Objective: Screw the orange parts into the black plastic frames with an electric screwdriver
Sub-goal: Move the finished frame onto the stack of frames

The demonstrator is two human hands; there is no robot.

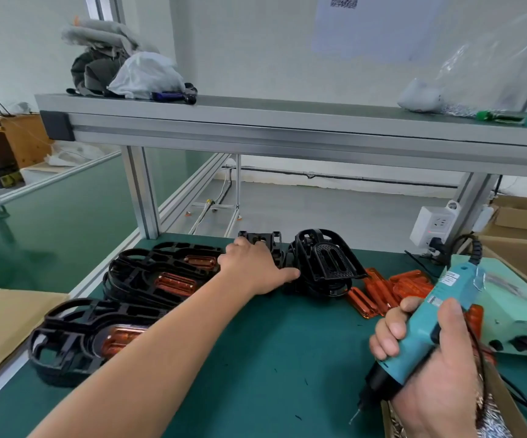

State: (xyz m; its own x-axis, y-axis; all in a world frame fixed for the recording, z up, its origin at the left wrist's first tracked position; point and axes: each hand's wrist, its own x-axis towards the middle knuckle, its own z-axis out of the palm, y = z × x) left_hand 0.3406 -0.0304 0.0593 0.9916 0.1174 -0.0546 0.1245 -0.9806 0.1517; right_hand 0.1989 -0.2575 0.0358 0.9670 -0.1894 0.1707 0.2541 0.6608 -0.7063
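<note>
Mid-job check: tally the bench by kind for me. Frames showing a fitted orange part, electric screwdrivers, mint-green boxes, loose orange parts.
Frames showing a fitted orange part: 3
Electric screwdriver: 1
Mint-green box: 1
Loose orange parts: overlapping pile, cannot count
Total counted: 5

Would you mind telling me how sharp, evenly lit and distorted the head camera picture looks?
Head view: soft, even light, only faint shadows under the left hand and the black frames; the wide-angle lens bows the aluminium shelf beam; the sheet on the wall is blurred beyond reading; highlights glint on the loose orange parts; the electric screwdriver in the right hand looks slightly soft.
</note>
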